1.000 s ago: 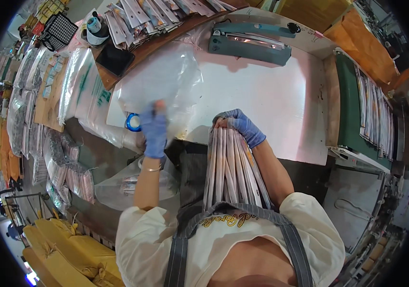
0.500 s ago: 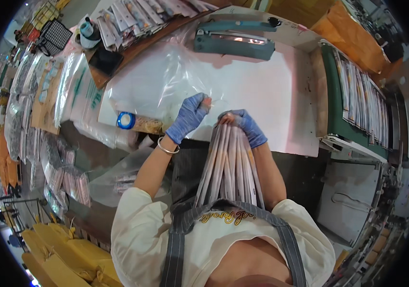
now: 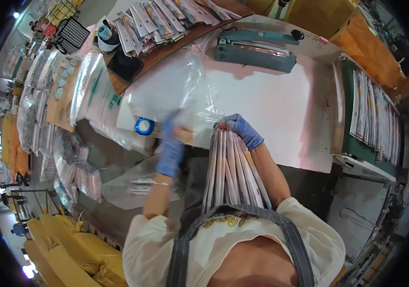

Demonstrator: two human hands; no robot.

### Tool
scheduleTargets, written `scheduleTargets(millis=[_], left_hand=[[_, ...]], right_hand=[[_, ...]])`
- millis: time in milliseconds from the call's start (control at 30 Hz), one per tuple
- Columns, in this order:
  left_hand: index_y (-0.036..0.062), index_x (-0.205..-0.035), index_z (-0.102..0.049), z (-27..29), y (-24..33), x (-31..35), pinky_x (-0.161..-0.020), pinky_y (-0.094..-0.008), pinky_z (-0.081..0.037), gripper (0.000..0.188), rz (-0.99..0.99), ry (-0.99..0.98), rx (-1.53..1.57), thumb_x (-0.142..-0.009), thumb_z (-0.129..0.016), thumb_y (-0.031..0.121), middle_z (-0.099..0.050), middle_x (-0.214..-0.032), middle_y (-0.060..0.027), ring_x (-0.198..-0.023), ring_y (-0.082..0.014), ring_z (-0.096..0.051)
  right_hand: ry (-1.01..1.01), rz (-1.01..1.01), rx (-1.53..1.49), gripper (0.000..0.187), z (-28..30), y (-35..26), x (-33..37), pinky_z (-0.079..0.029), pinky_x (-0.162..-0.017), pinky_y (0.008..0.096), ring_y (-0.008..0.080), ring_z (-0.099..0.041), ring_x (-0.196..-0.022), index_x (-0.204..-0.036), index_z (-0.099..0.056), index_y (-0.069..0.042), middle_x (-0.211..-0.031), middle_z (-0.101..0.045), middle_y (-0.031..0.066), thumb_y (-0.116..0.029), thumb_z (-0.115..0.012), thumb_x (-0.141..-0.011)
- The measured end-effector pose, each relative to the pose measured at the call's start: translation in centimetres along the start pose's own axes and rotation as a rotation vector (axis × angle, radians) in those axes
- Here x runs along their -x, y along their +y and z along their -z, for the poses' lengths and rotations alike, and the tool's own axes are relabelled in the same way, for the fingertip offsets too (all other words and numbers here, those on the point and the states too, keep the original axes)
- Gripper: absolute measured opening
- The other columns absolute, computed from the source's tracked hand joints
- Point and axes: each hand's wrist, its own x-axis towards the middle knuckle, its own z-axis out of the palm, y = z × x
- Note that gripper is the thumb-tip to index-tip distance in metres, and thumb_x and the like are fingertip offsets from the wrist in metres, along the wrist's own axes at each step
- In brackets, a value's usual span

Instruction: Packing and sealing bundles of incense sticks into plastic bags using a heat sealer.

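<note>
My right hand [image 3: 244, 132], in a blue glove, is closed around the gathered upper end of a bundle of long, slim printed packets [image 3: 228, 167]. The packets fan out downward against my apron. My left hand [image 3: 171, 149], gloved in blue too, is smeared by motion left of the bundle, apart from it. Its fingers are too blurred to read. Just beyond it sits a blue-rimmed tape roll [image 3: 144, 126] at the near edge of the white work surface [image 3: 262, 100]. Clear plastic bags [image 3: 166, 91] lie on the left part of that surface.
A teal bar sealer [image 3: 257, 51] stands at the back. A wooden board [image 3: 118, 82] bears a phone [image 3: 125, 66] and loose packets [image 3: 159, 21]. To the right, a green tray [image 3: 349, 110] holds a row of packets. Yellow sacks [image 3: 75, 244] lie at lower left.
My left hand has moved down and left, away from the bundle's upper end. My right hand keeps its hold on the packets. The whole view has shifted slightly.
</note>
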Motion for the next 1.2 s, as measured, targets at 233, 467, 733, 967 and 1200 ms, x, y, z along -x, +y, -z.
scheduleTargets(millis=[233, 467, 733, 967, 1200], left_hand=[[0.0035, -0.126, -0.041, -3.9, 2.7, 1.0, -0.077, -0.0340, -0.045, 0.053, -0.272, 0.104, -0.594, -0.075, -0.051, 0.008, -0.048, -0.121, -0.0160, -0.091, -0.0298, -0.056], [0.0107, -0.137, -0.025, -6.3, 3.5, 9.4, -0.046, -0.0337, -0.045, 0.066, -0.596, -0.239, -1.215, -0.076, -0.048, 0.003, -0.032, -0.139, -0.0121, -0.051, -0.0270, -0.055], [0.0334, -0.132, -0.032, -11.3, 3.2, 10.5, -0.041, -0.0304, -0.045, 0.067, -0.770, -0.032, -1.075, -0.076, -0.048, 0.002, -0.041, -0.129, -0.0167, -0.046, -0.0206, -0.052], [0.0263, -0.126, -0.046, -10.7, 11.6, 14.7, -0.052, -0.0255, -0.050, 0.054, -0.787, -0.908, -0.558, -0.078, -0.051, 0.003, -0.045, -0.129, -0.0133, -0.065, -0.0195, -0.063], [0.0051, -0.108, -0.050, -11.0, 19.7, -5.0, -0.074, -0.0317, -0.048, 0.042, -0.626, -0.645, -0.283, -0.069, -0.065, 0.004, -0.060, -0.095, -0.0149, -0.087, -0.0278, -0.060]], right_hand=[[0.213, 0.031, -0.211, 0.021, 1.9, -3.3, 8.5, -0.044, -0.067, 0.0240, 0.0119, -0.056, -0.069, -0.076, -0.065, 0.002, -0.072, -0.062, 0.0062, -0.017, -0.057, -0.075], [-0.036, 0.120, -0.137, 0.030, -4.0, 2.2, 2.7, -0.041, -0.085, 0.0256, 0.0127, -0.054, -0.084, -0.101, -0.059, 0.005, -0.089, -0.061, 0.0058, -0.020, -0.055, -0.085], [0.267, 0.157, -0.185, 0.039, -3.5, 1.0, 12.9, -0.043, -0.087, 0.0290, 0.0162, -0.055, -0.094, -0.113, -0.052, -0.002, -0.102, -0.057, 0.0094, -0.033, -0.047, -0.090], [0.703, -0.014, -0.652, 0.067, -10.1, -1.4, 28.6, -0.042, -0.090, 0.0328, 0.0189, -0.047, -0.111, -0.132, -0.034, -0.004, -0.125, -0.045, 0.0109, -0.054, -0.040, -0.087], [0.355, 0.506, 1.668, 0.011, -1.0, -16.0, 18.9, -0.045, -0.063, 0.0390, 0.0351, -0.054, -0.070, -0.085, -0.054, -0.002, -0.076, -0.054, 0.0157, -0.006, -0.054, -0.076]])
